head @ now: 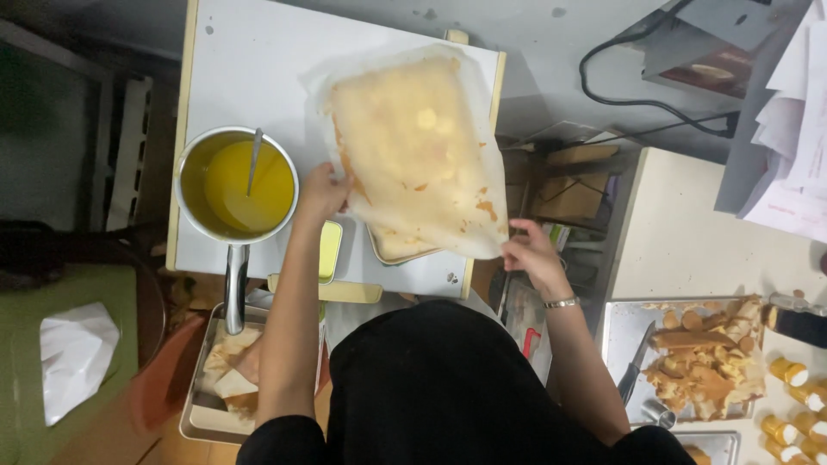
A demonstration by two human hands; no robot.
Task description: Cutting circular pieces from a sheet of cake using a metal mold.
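I hold the big sheet of baking paper (413, 146) with its pale cake layer over the white table (250, 60), above the shallow tray (388, 250), my left hand (323, 191) pinching its left edge and my right hand (532, 254) gripping the lower right corner. I think the limp sheet could sag or tear and drop the layer, or brush the saucepan (237, 185) of yellow liquid just beside it; a tray of cake scraps (702, 357) sits on the steel counter at my right, in a dim, cluttered room
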